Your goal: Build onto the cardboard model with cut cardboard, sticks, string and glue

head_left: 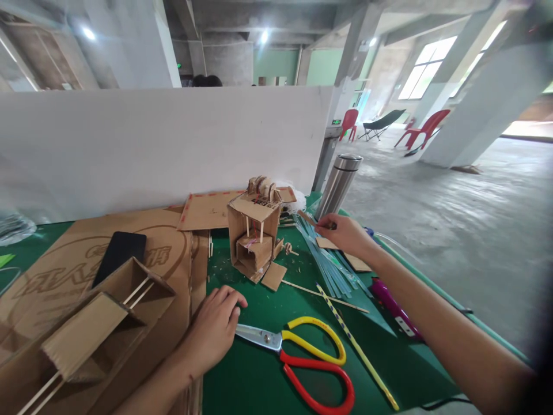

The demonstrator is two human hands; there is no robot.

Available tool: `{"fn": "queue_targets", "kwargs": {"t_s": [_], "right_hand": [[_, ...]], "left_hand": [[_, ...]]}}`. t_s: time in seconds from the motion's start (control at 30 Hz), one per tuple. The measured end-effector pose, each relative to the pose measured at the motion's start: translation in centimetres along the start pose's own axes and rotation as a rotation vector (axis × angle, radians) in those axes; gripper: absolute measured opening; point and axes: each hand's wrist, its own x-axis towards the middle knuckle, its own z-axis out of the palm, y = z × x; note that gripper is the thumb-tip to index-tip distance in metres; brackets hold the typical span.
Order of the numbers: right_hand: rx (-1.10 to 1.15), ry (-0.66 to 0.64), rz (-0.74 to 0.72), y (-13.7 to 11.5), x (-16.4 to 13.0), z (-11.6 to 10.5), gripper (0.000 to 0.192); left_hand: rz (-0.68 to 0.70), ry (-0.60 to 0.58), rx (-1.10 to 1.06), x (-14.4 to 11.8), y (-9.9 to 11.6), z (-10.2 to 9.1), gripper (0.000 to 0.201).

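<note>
Two hands are working here, only one head view to go by. We're reaching our right hand (345,233) out past the cardboard model (256,242), pinching a thin wooden stick (307,218) between thumb and fingertips, right by the steel flask (337,184). We're resting our left hand (215,328) loosely curled on the green mat (259,380), gripping nothing, just touching the scissors (302,357) at the blade tip. Looks like we're mid-build, picking parts; lining the stick up with the model will take care.
</note>
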Motion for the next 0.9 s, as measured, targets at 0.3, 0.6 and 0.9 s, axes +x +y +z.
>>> {"fn": "queue_targets", "kwargs": {"t_s": [0.3,0.6,0.9], "right_hand": [[-0.088,-0.132,-0.026,-0.4,-0.6,3.5,0.02],[-0.178,-0.242,-0.127,-2.5,-3.9,4.5,0.03],[-0.197,-0.191,-0.127,-3.7,-5.6,6.2,0.022]], "left_hand": [[0.001,0.032,-0.089,0.2,-0.3,0.1,0.034],[-0.013,0.115,-0.095,-0.3,0.0,-0.1,0.019],[-0.11,0.451,-0.132,4.3,1.7,-2.0,0.095]]}}
